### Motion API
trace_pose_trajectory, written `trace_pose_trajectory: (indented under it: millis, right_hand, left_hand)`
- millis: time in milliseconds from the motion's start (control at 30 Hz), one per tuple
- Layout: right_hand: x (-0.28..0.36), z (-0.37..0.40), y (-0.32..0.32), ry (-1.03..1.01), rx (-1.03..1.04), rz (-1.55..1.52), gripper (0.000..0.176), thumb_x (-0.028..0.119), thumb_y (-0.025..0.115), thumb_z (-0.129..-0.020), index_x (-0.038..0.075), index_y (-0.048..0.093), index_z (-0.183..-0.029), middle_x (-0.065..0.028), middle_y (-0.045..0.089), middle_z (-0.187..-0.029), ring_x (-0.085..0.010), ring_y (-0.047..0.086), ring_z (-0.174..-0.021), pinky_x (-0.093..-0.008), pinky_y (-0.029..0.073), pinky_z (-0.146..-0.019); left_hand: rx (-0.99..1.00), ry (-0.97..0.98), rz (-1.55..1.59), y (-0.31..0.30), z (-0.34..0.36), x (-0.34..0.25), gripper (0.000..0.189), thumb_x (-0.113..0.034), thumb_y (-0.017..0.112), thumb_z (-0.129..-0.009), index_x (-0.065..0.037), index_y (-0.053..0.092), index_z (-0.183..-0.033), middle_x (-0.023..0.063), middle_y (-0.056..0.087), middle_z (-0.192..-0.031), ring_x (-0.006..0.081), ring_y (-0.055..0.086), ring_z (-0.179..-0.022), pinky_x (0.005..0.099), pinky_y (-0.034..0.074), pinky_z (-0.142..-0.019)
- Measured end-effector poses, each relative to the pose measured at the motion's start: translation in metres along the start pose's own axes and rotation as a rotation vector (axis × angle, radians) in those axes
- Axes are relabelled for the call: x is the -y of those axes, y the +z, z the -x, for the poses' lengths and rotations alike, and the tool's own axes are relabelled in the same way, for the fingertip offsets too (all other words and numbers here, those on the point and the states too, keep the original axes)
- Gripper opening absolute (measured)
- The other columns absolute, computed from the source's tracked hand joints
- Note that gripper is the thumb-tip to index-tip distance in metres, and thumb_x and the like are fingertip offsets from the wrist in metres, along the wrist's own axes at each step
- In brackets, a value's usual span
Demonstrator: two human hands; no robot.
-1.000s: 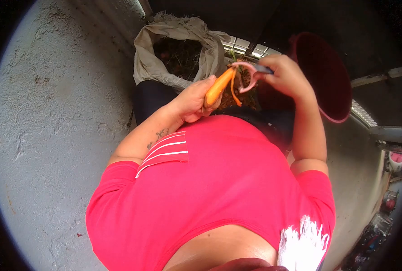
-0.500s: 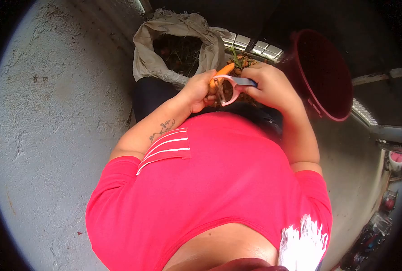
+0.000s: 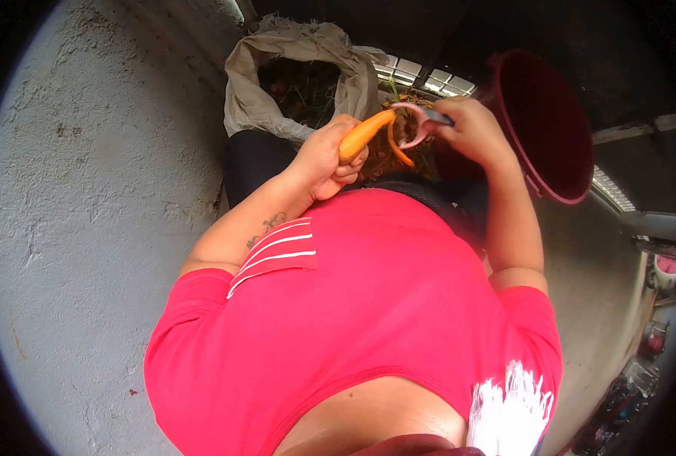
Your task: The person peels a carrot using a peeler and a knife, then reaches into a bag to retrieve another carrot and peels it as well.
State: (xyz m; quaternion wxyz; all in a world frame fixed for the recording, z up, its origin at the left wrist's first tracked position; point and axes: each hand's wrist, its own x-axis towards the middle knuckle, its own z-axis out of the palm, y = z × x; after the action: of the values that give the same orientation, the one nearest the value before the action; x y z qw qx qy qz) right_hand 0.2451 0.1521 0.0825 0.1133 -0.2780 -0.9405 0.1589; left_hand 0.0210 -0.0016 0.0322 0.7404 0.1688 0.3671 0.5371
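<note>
My left hand (image 3: 329, 161) is closed around the thick end of an orange carrot (image 3: 364, 137), whose thin end points away to the upper right. From that tip hangs a curled strip of peel (image 3: 398, 146). My right hand (image 3: 473, 131) grips the dark handle of a pink Y-shaped peeler (image 3: 416, 135). The peeler's head is just to the right of the carrot's tip, close to the hanging strip; whether it touches the strip is hard to tell. Below both hands, carrot scraps and greens (image 3: 383, 162) lie in a heap, partly hidden.
An open whitish woven sack (image 3: 244, 95) holding dark plant matter stands ahead on the left. To the right is a large dark red bucket (image 3: 547, 129). A rough grey wall (image 3: 87, 228) runs along my left. Light comes through a grille (image 3: 448, 82) at the back.
The peeler has moved right along the carrot, from near my left hand to beyond its tip. A strip of peel now dangles there, and more of the carrot shows.
</note>
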Motion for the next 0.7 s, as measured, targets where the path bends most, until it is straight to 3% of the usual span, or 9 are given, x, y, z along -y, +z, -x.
trace_pose_trajectory:
  millis: [67,167,300,400,433,567,667,700]
  right_hand:
    - [-0.031,0.002,0.006,0.192,0.023,0.223,0.026,0.034,0.068,-0.083,0.008,0.068,-0.086,-0.015,0.067,-0.08,-0.0371,0.064,-0.082,-0.0457,0.05,-0.068]
    - [-0.039,0.008,-0.002,0.306,-0.028,0.244,0.03,0.036,0.067,-0.084,0.006,0.067,-0.086,-0.016,0.066,-0.078,-0.0378,0.063,-0.079,-0.0447,0.049,-0.067]
    - [0.0,0.01,-0.014,0.211,-0.031,-0.044,0.027,0.029,0.068,-0.084,0.002,0.064,-0.083,-0.0182,0.063,-0.076,-0.0377,0.06,-0.074,-0.043,0.046,-0.064]
    - [0.034,0.009,-0.008,0.014,0.0,-0.11,0.023,0.021,0.07,-0.079,0.0,0.06,-0.08,-0.018,0.06,-0.075,-0.0371,0.059,-0.075,-0.042,0.046,-0.065]
    - [0.043,0.008,-0.004,-0.031,0.005,-0.117,0.022,0.021,0.071,-0.079,0.002,0.061,-0.08,-0.0173,0.06,-0.076,-0.0369,0.06,-0.077,-0.0425,0.047,-0.066]
    - [0.061,0.005,0.008,-0.115,0.023,-0.045,0.02,0.027,0.068,-0.08,0.008,0.067,-0.085,-0.0137,0.066,-0.08,-0.0352,0.064,-0.08,-0.046,0.051,-0.067]
    - [0.061,0.002,0.018,-0.125,0.038,-0.005,0.022,0.031,0.068,-0.081,0.009,0.068,-0.086,-0.0133,0.066,-0.081,-0.0344,0.065,-0.081,-0.0465,0.052,-0.066]
    - [0.058,0.001,0.019,-0.134,0.038,-0.02,0.023,0.031,0.068,-0.082,0.009,0.068,-0.086,-0.0132,0.066,-0.081,-0.0344,0.065,-0.081,-0.0464,0.051,-0.066]
  left_hand:
    - [0.084,0.0,0.012,-0.003,0.003,-0.006,0.025,-0.033,0.036,-0.104,-0.012,0.051,-0.107,0.0067,0.05,-0.066,0.0077,0.028,-0.039,0.0214,0.023,-0.038]
    - [0.125,-0.091,0.113,0.001,0.003,-0.014,0.034,-0.041,0.038,-0.103,-0.009,0.052,-0.105,0.0048,0.05,-0.069,0.0071,0.036,-0.045,0.0201,0.027,-0.041]
    - [0.114,-0.221,0.223,-0.007,-0.006,-0.011,0.042,-0.046,0.039,-0.102,-0.007,0.054,-0.105,0.0025,0.05,-0.072,0.0072,0.04,-0.051,0.0208,0.03,-0.043]
    - [-0.021,-0.22,0.042,-0.016,-0.023,0.004,0.041,-0.046,0.039,-0.102,-0.009,0.057,-0.102,0.0016,0.05,-0.071,0.0085,0.04,-0.052,0.022,0.032,-0.043]
    - [-0.001,-0.199,-0.026,-0.025,-0.028,0.008,0.041,-0.045,0.039,-0.102,-0.009,0.059,-0.101,0.0029,0.057,-0.073,0.0105,0.05,-0.055,0.0224,0.036,-0.043]
    - [-0.148,-0.145,0.004,-0.017,-0.033,0.021,0.045,-0.043,0.037,-0.103,-0.006,0.061,-0.099,0.0078,0.067,-0.083,0.0116,0.065,-0.065,0.0208,0.037,-0.04]
    - [-0.17,-0.186,0.108,-0.001,-0.026,0.015,0.048,-0.045,0.037,-0.103,-0.003,0.061,-0.097,0.0079,0.064,-0.076,0.0112,0.057,-0.053,0.0198,0.032,-0.037]
    - [-0.075,-0.191,0.106,-0.007,-0.025,0.015,0.049,-0.045,0.038,-0.103,-0.002,0.061,-0.097,0.0079,0.063,-0.074,0.011,0.053,-0.05,0.0199,0.031,-0.036]
